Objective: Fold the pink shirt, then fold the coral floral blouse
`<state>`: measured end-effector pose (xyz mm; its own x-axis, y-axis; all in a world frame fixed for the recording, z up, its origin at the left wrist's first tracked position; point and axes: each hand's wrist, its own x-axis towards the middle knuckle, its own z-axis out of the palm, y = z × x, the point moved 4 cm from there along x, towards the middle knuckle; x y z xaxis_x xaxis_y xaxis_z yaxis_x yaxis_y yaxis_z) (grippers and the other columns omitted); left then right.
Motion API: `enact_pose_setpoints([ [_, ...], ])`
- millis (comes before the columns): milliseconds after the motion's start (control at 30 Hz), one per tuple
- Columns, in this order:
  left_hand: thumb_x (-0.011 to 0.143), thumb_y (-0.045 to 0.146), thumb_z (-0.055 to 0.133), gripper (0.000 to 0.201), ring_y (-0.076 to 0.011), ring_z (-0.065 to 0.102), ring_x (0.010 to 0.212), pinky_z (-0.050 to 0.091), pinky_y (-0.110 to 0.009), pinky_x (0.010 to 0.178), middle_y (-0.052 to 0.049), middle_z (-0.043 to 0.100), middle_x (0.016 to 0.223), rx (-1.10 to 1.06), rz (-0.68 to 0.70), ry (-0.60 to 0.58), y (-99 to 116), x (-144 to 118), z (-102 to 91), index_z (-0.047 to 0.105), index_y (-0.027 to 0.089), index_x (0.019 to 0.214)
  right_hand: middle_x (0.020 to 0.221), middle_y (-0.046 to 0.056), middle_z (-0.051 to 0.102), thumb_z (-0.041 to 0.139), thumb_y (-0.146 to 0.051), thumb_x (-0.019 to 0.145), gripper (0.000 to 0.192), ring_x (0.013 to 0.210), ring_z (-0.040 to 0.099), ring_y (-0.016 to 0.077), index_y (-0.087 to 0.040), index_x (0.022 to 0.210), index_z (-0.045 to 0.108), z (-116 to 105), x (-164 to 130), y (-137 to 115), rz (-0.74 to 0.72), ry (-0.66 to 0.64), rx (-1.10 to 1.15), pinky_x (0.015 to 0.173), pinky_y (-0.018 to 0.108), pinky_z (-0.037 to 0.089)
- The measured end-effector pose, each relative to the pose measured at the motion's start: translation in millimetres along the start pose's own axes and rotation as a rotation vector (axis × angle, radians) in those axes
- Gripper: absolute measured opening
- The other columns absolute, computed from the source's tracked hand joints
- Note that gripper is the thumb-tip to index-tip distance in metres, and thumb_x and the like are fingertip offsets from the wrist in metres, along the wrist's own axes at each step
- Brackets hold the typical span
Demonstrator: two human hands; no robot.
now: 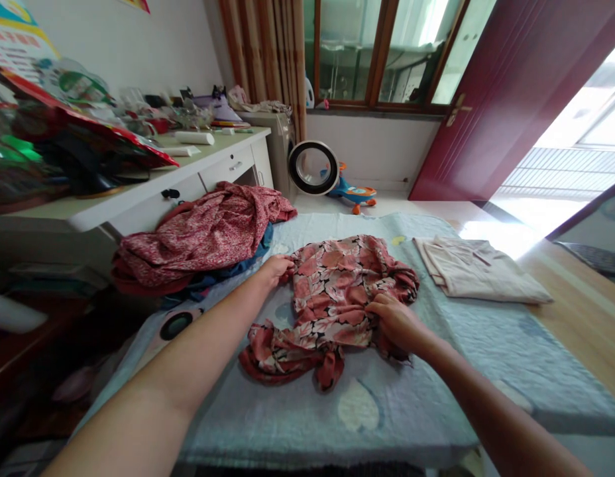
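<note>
A crumpled blouse-like garment (332, 285) in rust-pink with a leaf pattern lies on the pale blue cloth (287, 424) covering the table. My left hand (278, 268) pinches its left edge near the top. On its right side, my right hand (390, 315) has the fabric gathered under its curled fingers. Part of the garment spreads toward me in twisted folds, perhaps a sleeve. Both arms reach forward from the bottom of the view.
To the left is a heap of red patterned clothes (203, 232). A folded beige garment (481, 268) lies at the right. Beyond stand a cluttered white desk (178, 185), a washing machine with its round door (314, 167) open, a blue toy vehicle (354, 192) and a red door (501, 99).
</note>
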<state>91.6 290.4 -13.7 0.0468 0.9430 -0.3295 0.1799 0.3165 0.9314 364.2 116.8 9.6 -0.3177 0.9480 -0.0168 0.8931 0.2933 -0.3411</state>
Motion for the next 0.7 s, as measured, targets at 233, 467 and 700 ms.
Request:
enact_pose_setpoints([
  [233,0.07,0.013,0.052,0.022,-0.0207,0.06,0.091,0.045,-0.033,0.09,-0.006,0.066,0.092,0.331,0.621,0.336,72,1,-23.1,0.065,0.017,0.088,0.085,0.002,0.07,0.05,-0.013,0.07,0.03,0.078,0.061,0.0165,-0.018,0.089,0.073,-35,2,18,-0.051,-0.412,0.266,0.07,0.024,0.044],
  [467,0.061,0.021,0.067,0.004,-0.0297,0.061,0.088,0.045,-0.04,0.086,-0.008,0.064,0.077,1.261,0.6,-0.053,48,-8,-28.7,0.069,0.022,0.064,0.07,0.0,0.062,0.052,-0.039,0.084,0.029,0.062,0.053,0.0129,-0.016,0.084,0.07,-68,46,74,0.064,-0.308,0.345,0.058,0.023,0.04],
  [700,0.077,0.032,0.057,0.025,-0.0247,0.063,0.101,0.044,-0.028,0.091,-0.012,0.072,0.106,1.141,0.581,-0.041,63,35,-6.2,0.076,0.018,0.086,0.081,0.006,0.07,0.056,-0.031,0.084,0.024,0.076,0.06,0.0174,-0.013,0.087,0.072,-80,129,135,0.396,0.154,0.146,0.069,0.024,0.042],
])
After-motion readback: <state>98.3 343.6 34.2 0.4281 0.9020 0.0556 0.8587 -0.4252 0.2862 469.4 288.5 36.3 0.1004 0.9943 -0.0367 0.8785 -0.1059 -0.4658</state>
